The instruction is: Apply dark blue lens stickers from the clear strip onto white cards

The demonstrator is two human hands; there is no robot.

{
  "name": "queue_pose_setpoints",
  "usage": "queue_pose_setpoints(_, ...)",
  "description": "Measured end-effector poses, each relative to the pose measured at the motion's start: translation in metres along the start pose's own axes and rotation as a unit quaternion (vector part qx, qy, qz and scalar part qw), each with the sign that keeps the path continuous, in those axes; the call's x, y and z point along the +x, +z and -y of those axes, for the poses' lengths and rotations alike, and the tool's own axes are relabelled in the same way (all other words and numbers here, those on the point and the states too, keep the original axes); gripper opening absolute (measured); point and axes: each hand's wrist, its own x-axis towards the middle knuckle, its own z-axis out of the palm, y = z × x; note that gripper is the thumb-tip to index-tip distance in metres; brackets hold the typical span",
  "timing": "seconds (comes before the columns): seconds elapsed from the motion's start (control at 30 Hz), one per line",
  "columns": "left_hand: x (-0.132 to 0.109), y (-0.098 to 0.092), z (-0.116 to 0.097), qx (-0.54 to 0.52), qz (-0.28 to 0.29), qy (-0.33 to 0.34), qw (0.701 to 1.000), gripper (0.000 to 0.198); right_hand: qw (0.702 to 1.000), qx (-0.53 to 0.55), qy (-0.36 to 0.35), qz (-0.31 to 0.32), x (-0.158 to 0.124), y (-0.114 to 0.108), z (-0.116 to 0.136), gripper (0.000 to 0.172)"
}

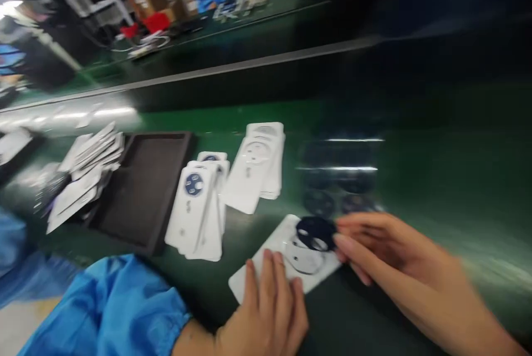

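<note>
The right hand (pixel 386 256) has its grip closed by the fingertips on a dark ring (pixel 316 231), held over the far end of a white card (pixel 286 242). The left hand (pixel 266 311) lies flat and open, fingers pressing the card's near end to the green tabletop (pixel 436 179). Just beyond the grip is a clear sheet of dark discs (pixel 336 179). To its left stand two card stacks (pixel 195 206), then a dark tray (pixel 141 190).

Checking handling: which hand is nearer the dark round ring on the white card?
Right hand: fingertips touch the dark round ring. Left hand rests lower, on the white card.
</note>
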Motion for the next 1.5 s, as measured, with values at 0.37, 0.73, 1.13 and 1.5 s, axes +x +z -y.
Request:
queue_pose_setpoints(0.37,0.003,-0.008,0.017,-0.042,0.072,0.045,0.996,0.1,0.993,0.076,0.034,0.079,0.0,0.004,0.007,0.015)
queue_pose_setpoints(0.73,0.001,-0.004,0.018,-0.089,0.055,0.046,0.993,0.108,0.993,0.024,0.002,0.116,0.002,0.001,-0.003,0.017)
queue_pose_setpoints(1.13,0.003,-0.007,0.015,-0.054,0.06,0.063,0.995,0.107,0.986,0.006,0.039,0.165,0.004,-0.003,0.002,0.024)
queue_pose_setpoints(1.5,0.0,-0.003,0.014,-0.072,0.065,0.056,0.994,0.099,0.987,-0.019,0.052,0.151,0.001,-0.006,0.006,0.024)
